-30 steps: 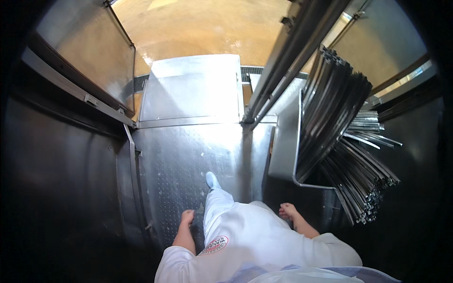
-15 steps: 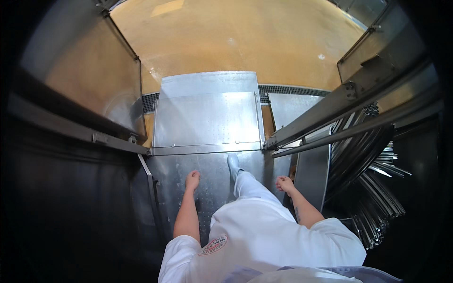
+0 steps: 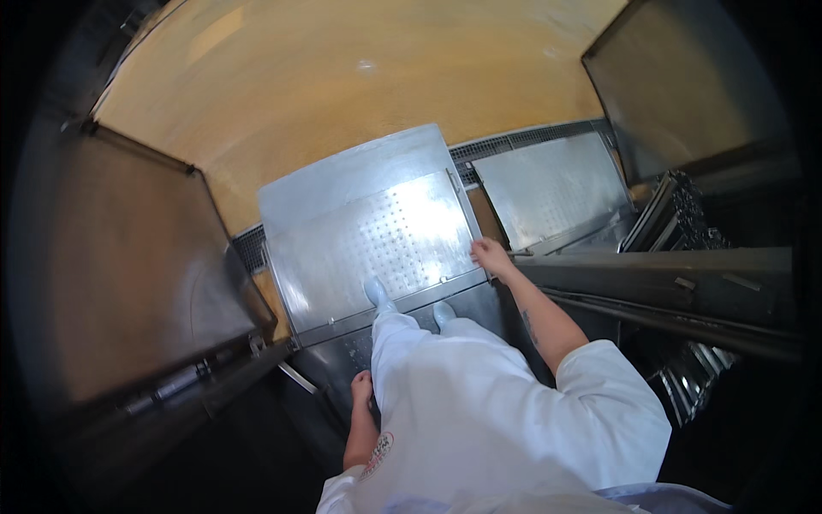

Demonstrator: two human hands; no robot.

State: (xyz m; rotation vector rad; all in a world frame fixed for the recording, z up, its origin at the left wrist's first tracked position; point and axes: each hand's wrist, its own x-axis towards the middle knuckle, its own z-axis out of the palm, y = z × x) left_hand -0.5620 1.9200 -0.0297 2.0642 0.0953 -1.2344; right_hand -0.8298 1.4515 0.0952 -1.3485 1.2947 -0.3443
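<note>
My left hand (image 3: 362, 388) hangs low beside my left thigh, fingers loosely curled with nothing seen in them. Reaching forward, my right hand (image 3: 491, 257) is at the right edge of the doorway, by the near end of a metal rail (image 3: 582, 265). Its fingers are curled in and nothing shows in them; whether they touch the frame I cannot tell. In front lies a shiny metal ramp (image 3: 342, 231) with a dimpled surface. My left light-blue boot (image 3: 378, 294) is on its near part, and the right boot (image 3: 443, 314) is just behind its near edge.
Open metal doors stand at the left (image 3: 154, 274) and right (image 3: 685, 94). Beyond the ramp stretches a tan floor (image 3: 360, 86), with a drain grate (image 3: 535, 137) along it. A second metal plate (image 3: 552, 193) lies to the right. Several shiny metal bars (image 3: 693, 377) are at lower right.
I have stepped forward, my left boot now on the ramp. My right hand has moved forward to the doorway's right edge; my left has swung back. The view has tilted and turned right.
</note>
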